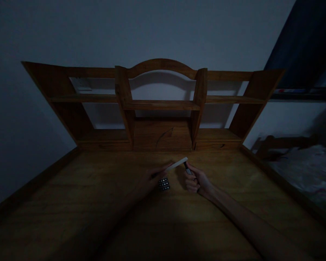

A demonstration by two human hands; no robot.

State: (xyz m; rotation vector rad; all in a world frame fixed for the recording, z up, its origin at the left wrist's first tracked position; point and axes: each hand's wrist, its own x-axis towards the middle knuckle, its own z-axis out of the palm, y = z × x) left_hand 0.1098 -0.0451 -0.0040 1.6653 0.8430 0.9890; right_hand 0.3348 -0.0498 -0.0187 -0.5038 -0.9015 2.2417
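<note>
The scene is dim. My left hand [153, 177] is closed on a slim white strip [177, 164], which slants up to the right. Its kind cannot be made out. My right hand [194, 179] has its fingers wrapped round a small stick-like tool, dark with a light silvery part [188, 169]. The tool's upper tip meets or nearly meets the strip's far end. Just below my left hand, a small group of dark, shiny pieces [164, 184] lies in rows on the wooden desk [179, 217].
A wooden shelf unit [163, 105] stands along the back of the desk against a pale wall [163, 32]. Raised wooden edges [277, 174] run along the sides. At the right are a dark curtain [301, 47] and pale crumpled fabric [309, 170].
</note>
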